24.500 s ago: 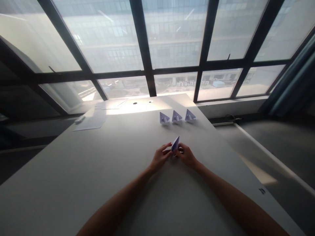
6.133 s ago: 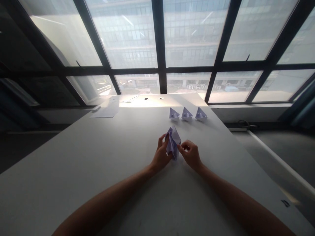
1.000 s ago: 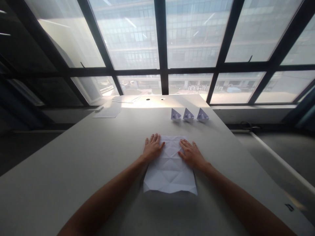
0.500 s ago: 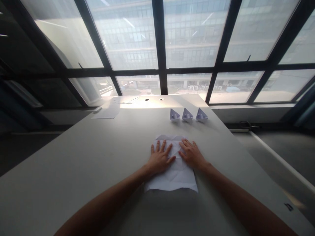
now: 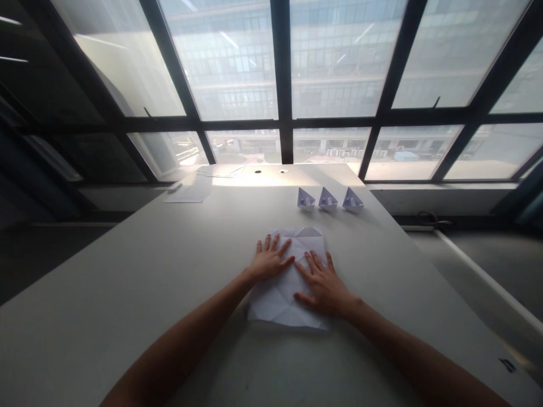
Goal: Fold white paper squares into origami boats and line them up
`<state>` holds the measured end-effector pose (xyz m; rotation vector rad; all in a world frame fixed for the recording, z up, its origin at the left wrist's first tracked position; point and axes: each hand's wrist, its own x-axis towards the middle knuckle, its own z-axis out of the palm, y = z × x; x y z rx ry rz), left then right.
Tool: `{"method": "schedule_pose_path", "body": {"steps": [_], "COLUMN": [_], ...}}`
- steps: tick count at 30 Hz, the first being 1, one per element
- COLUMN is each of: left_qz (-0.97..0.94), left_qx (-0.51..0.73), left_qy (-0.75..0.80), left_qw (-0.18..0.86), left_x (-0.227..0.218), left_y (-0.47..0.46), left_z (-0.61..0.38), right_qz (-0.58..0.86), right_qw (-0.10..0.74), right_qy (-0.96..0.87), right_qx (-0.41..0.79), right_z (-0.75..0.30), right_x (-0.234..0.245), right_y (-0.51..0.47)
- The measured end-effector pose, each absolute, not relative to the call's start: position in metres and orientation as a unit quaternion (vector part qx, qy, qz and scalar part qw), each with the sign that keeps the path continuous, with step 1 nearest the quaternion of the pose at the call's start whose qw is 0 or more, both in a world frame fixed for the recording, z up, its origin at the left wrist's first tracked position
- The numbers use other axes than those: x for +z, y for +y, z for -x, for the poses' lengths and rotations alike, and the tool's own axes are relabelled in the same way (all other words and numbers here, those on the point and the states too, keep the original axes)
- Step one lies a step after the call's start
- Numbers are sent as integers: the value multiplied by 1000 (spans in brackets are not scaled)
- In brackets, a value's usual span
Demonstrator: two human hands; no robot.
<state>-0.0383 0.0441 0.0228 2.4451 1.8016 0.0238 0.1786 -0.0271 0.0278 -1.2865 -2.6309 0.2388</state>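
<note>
A creased white sheet of paper (image 5: pixel 275 302) lies on the table in front of me, with fold lines across it and its far edge slightly raised. My left hand (image 5: pixel 270 261) rests flat on the paper's left upper part, fingers spread. Lower and to the right, my right hand (image 5: pixel 321 285) also presses flat on the sheet with its fingers apart. Beyond the paper stand three folded paper boats in a row: a left one (image 5: pixel 305 200), a middle one (image 5: pixel 327 200) and a right one (image 5: pixel 352 201).
The white table (image 5: pixel 169 271) reaches to a large window (image 5: pixel 237 62) with dark frames. Flat white sheets (image 5: pixel 186 194) lie at its far left, a small white object (image 5: pixel 175 186) on them. A small dark mark or item (image 5: pixel 507 365) is near the right edge.
My right hand has slid down toward me over the paper, while my left hand has shifted slightly up and left. The sheet has turned a little. The whole view has drifted slightly.
</note>
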Motion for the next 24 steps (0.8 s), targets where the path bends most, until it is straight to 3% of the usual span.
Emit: {"method": "schedule_pose_path", "body": {"steps": [9,11,14,21,24], "left_qz": [-803,-825,-832,-797,-794], "left_qx": [16,7,12,60,43], "left_qy": [595,564,549,599,603], "left_qw": [-12,21,84,38,62], "left_x": [36,36,31,20,25], "left_y": [32,25,19,32,41], "left_z": [33,25,13,23,39], "right_qz": [349,345,330,429,478], "right_qw": [102,120,177,394,437], "right_qy": [-923,-923,-919,-797,-746], "right_qx": [129,123,126,159,159], "right_z": [-168,-166,-165,-179,-187], "right_x": [32,32,33,32,31], "right_y": [-40,-38,-34,-14,-3]}}
